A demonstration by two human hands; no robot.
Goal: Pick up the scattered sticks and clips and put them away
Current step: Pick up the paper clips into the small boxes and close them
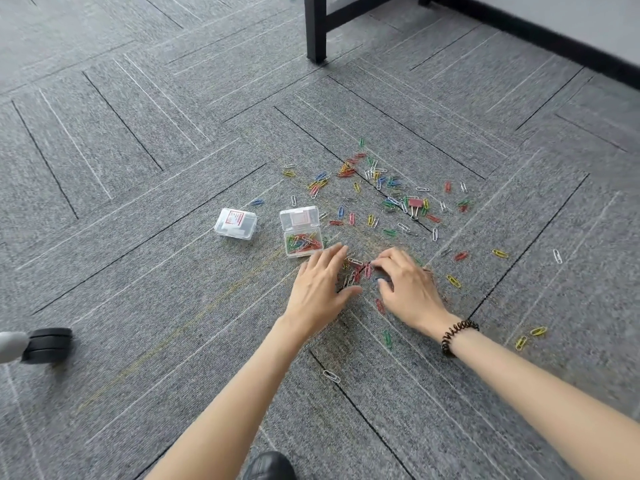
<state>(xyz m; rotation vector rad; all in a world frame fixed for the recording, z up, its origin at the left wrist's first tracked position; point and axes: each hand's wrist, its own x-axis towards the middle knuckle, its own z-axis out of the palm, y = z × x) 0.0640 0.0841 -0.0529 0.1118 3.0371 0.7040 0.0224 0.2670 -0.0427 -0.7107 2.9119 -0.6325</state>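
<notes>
My left hand (320, 284) lies flat, fingers straight, and my right hand (407, 287) curls, grip unclear, flanking a clip pile (360, 271) at centre. The open box (300, 221) just above bears an unreadable red label.

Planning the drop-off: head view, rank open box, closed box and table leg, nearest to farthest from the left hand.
1. open box, just ahead of the left hand
2. closed box, farther left
3. table leg, far ahead
</notes>
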